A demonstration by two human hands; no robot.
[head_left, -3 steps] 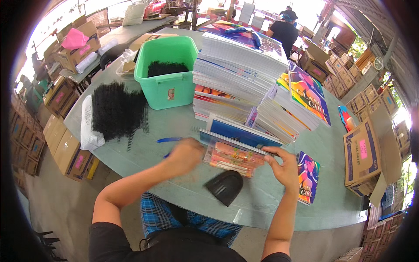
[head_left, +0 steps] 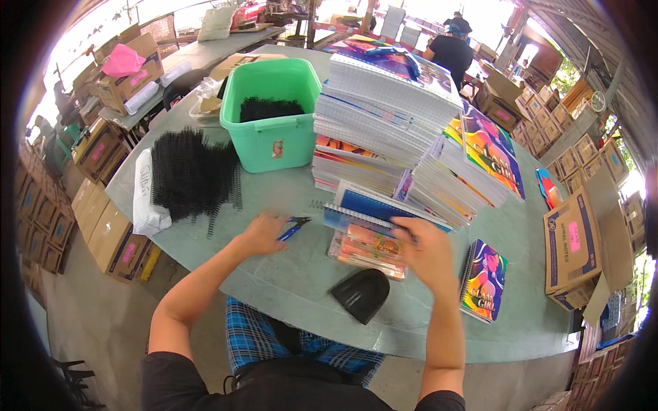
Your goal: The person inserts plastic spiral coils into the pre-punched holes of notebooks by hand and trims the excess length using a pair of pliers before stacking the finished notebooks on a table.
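My left hand [head_left: 264,233] is closed around blue-handled cutting pliers [head_left: 295,229], whose dark jaws point right. Just right of the jaws, a loose coil end sticks out from a spiral notebook [head_left: 356,218]. My right hand [head_left: 432,259], somewhat blurred, has its fingers closed at the right end of that notebook's spine. Below the spine shows an orange-pink patterned surface [head_left: 370,248]; its lower right is partly behind the hand. A blue notebook [head_left: 384,204] lies just behind. On the near side sits a black, rounded, wedge-like object [head_left: 360,294], touched by neither hand.
Tall notebook stacks [head_left: 384,109] rise behind my hands. A green bin [head_left: 274,140] holds black coils, with a coil pile [head_left: 192,175] and a white packet [head_left: 146,195] beside it. At right lie a colourful notebook [head_left: 484,281] and a carton [head_left: 572,250]. Another person [head_left: 450,55] is farther back.
My left hand has moved left, and the pliers' jaws now show to its right. My right hand has shifted left along the notebook's spine. The whole view has moved slightly.
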